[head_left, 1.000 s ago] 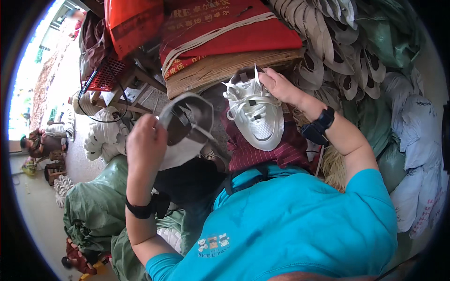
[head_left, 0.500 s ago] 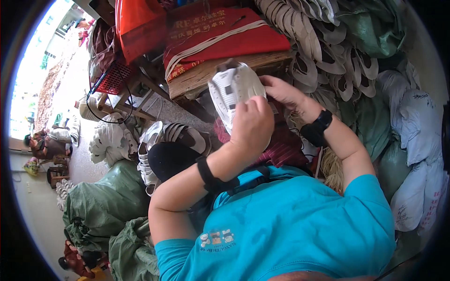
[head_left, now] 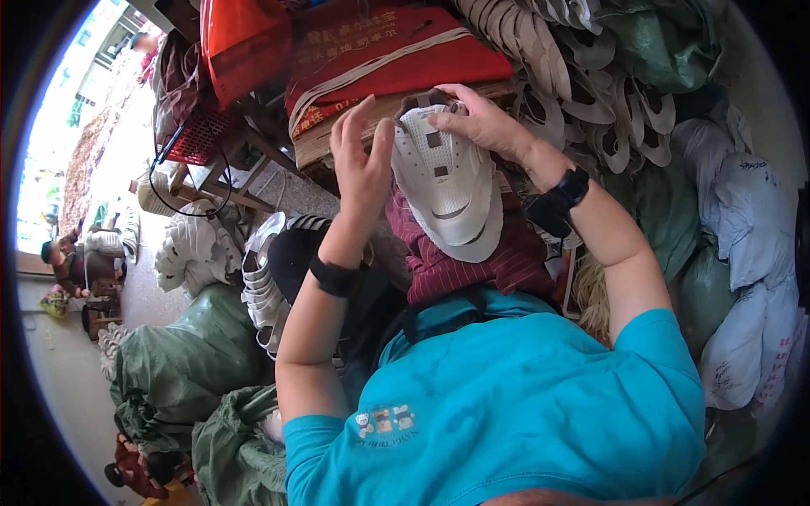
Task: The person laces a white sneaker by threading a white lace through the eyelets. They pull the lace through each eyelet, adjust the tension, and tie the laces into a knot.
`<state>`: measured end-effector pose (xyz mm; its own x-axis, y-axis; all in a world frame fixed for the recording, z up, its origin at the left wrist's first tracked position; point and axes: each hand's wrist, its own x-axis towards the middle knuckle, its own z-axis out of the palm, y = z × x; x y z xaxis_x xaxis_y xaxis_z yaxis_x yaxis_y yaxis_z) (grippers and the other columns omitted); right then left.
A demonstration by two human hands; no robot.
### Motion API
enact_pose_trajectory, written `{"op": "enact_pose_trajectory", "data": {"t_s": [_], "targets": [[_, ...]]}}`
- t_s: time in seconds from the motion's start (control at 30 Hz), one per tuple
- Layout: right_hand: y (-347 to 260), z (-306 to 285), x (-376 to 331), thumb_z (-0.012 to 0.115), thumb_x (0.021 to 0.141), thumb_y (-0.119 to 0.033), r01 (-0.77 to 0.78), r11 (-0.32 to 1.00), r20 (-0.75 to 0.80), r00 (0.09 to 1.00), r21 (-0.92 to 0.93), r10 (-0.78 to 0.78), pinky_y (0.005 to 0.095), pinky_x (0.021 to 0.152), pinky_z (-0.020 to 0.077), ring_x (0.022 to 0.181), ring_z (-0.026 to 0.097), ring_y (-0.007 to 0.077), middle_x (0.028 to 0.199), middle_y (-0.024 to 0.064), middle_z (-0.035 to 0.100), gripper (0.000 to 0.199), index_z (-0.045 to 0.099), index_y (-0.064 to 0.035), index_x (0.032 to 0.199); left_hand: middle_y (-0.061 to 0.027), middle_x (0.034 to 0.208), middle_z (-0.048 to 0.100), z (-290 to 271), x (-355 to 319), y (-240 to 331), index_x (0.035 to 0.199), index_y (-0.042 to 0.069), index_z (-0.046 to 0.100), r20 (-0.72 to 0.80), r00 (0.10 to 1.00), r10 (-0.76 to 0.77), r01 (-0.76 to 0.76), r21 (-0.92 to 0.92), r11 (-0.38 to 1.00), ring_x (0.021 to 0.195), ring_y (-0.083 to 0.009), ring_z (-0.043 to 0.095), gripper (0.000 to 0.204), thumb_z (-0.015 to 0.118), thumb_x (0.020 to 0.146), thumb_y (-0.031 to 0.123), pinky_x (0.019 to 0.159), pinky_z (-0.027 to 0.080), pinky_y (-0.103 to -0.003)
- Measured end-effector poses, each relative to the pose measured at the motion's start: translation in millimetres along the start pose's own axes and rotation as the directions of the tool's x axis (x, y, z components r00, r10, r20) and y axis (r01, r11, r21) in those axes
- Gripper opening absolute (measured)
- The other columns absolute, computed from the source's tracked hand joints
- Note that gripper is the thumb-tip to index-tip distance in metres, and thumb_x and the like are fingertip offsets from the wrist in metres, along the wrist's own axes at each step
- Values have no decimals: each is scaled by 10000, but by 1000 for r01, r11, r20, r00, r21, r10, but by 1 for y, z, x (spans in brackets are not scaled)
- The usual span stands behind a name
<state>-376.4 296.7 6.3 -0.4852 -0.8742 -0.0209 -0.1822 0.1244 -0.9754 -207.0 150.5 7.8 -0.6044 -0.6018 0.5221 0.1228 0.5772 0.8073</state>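
Note:
A white shoe upper (head_left: 451, 207) with perforations, small dark patches and a brown collar lies tilted above my lap, its toe toward me. At the collar end my right hand (head_left: 489, 126) grips it, thumb across the tongue and the other fingers partly hidden behind. My left hand (head_left: 363, 173) is raised just left of the upper, fingers spread, holding nothing. Its thumb is close to the upper's edge; whether they touch I cannot tell. Under the upper lies a maroon striped cloth (head_left: 515, 266) on my lap.
Ahead is a wooden bench (head_left: 316, 156) topped by a red bag (head_left: 396, 63) with white cord. Stacked shoe uppers (head_left: 624, 126) fill the far right, near white sacks (head_left: 742, 219). Green sacks (head_left: 190, 337) and more uppers (head_left: 266, 295) lie left. Other people (head_left: 139, 468) sit at far left.
My left hand has come off the upper and moved left, its fingers spreading. The upper has turned so its toe points toward me, while my right hand now holds the collar end.

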Motion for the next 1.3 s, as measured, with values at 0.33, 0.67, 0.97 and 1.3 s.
{"op": "enact_pose_trajectory", "data": {"t_s": [0.33, 0.67, 0.97, 1.3], "targets": [[57, 3, 6, 606, 902, -501, 121, 980, -76, 988, -155, -134, 386, 1039, 411, 1213, 514, 289, 1327, 244, 505, 742, 408, -11, 1423, -208, 1267, 485, 45, -44, -51, 1386, -15, 378, 284, 926, -248, 320, -246, 915, 1201, -290, 499, 555, 592, 975, 290, 1035, 402, -380], [40, -9, 9, 618, 893, -571, 5, 885, -84, 995, -466, -50, 391, 1029, 406, 1193, 505, 307, 1292, 243, 476, 785, 442, 44, 1347, -197, 1106, 616, 6, -9, -47, 1325, -6, 512, 346, 895, -282, 328, -83, 941, 1040, -302, 599, 489, 593, 989, 340, 958, 469, -393], [37, -5, 15, 662, 870, -600, 111, 945, -122, 980, -307, -155, 380, 921, 476, 1031, 602, 284, 1124, 204, 594, 727, 563, 44, 1194, -123, 1107, 656, -94, 84, -146, 1190, 90, 625, -141, 990, 0, 91, 642, 761, 1094, -345, 548, 440, 741, 808, 276, 948, 459, -434], [-8, -9, 67, 723, 893, -321, 311, 859, -198, 888, -407, -415, 351, 883, 523, 992, 652, 259, 1079, 150, 624, 391, 639, -4, 1107, -145, 1029, 647, -112, 96, -163, 1132, 71, 629, 22, 998, 66, -61, 727, 684, 1029, -358, 550, 277, 644, 907, 232, 870, 473, -469]]}}
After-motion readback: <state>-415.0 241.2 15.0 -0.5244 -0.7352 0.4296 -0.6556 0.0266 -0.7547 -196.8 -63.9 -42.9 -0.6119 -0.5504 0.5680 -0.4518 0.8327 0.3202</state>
